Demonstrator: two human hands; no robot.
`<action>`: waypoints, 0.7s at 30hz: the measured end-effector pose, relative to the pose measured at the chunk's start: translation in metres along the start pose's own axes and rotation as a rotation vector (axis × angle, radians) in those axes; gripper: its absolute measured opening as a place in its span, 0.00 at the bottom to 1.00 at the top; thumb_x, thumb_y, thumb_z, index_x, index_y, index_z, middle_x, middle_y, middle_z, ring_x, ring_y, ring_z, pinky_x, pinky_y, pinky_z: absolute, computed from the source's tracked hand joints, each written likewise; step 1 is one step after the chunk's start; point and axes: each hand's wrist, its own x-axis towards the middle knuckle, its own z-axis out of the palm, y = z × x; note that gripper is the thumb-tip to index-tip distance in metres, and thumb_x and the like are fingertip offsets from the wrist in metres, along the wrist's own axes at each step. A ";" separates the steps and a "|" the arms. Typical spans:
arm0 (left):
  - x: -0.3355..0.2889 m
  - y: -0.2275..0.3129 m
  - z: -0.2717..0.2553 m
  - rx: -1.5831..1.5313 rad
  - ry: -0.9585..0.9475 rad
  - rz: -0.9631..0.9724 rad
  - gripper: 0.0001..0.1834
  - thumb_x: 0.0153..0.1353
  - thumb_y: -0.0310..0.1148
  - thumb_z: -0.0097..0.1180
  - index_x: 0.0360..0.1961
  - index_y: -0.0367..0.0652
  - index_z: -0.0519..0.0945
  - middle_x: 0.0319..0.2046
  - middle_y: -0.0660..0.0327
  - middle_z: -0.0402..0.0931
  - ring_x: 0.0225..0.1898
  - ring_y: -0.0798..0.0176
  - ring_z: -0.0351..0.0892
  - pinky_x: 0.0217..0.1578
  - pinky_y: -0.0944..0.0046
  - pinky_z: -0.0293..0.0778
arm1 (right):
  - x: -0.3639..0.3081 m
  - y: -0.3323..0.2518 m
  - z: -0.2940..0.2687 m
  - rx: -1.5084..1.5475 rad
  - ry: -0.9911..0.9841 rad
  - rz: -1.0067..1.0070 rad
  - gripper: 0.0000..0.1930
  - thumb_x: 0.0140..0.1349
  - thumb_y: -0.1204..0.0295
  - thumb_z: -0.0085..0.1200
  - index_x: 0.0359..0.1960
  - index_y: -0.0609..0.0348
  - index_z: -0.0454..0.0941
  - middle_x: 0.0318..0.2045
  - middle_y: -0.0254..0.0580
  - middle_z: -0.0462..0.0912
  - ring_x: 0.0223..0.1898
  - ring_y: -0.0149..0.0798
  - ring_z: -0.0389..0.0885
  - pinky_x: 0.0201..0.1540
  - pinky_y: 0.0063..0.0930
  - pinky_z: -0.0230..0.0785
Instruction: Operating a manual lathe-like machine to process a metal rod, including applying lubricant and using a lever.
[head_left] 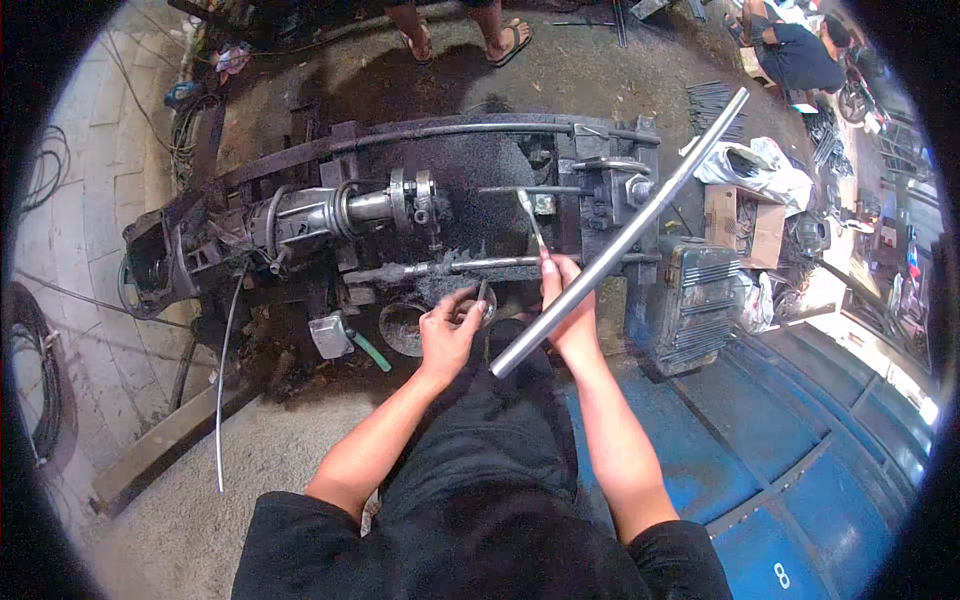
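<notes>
My left hand (450,332) is closed, fingers curled at a small round metal piece (489,307) whose exact kind I cannot make out. To its right, my right hand (571,318) grips a slim tool (530,215) with a pale, flattened head pointing away from me. A long, smooth metal rod (620,245) slants across in front of that hand, from near my lap to the far right. Whether the right hand also bears the rod is hidden. Beyond both hands stands a dark, greasy machine (320,215) with a shiny cylindrical spindle and horizontal guide bars (500,263).
A ribbed metal box (695,305) adjoins the machine's right end. Behind it are a cardboard box (745,225) and white sacks (765,175). Blue metal sheeting (760,450) lies at right. A thin wire (226,390) hangs at left. Another person's sandaled feet (508,43) stand beyond; someone crouches (800,50) far right.
</notes>
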 end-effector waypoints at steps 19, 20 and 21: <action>0.216 0.113 0.036 1.107 -0.512 0.122 0.13 0.51 0.37 0.65 0.38 0.46 0.85 0.36 0.49 0.82 0.40 0.51 0.82 0.41 0.53 0.76 | -0.077 0.060 -0.005 0.127 0.066 0.248 0.13 0.69 0.66 0.46 0.42 0.63 0.77 0.23 0.50 0.78 0.25 0.37 0.76 0.32 0.32 0.69; 0.219 0.115 0.035 1.092 -0.592 0.122 0.14 0.50 0.37 0.66 0.39 0.47 0.85 0.35 0.50 0.82 0.38 0.53 0.83 0.40 0.55 0.76 | -0.077 0.061 -0.004 0.132 0.064 0.277 0.13 0.69 0.66 0.46 0.42 0.63 0.77 0.22 0.49 0.77 0.25 0.36 0.76 0.31 0.32 0.69; 0.221 0.116 0.036 1.167 -0.596 0.168 0.15 0.50 0.36 0.67 0.40 0.46 0.85 0.32 0.52 0.83 0.34 0.57 0.82 0.38 0.58 0.75 | -0.078 0.060 -0.002 0.138 0.067 0.281 0.13 0.69 0.66 0.46 0.42 0.63 0.77 0.22 0.49 0.77 0.25 0.36 0.76 0.31 0.32 0.69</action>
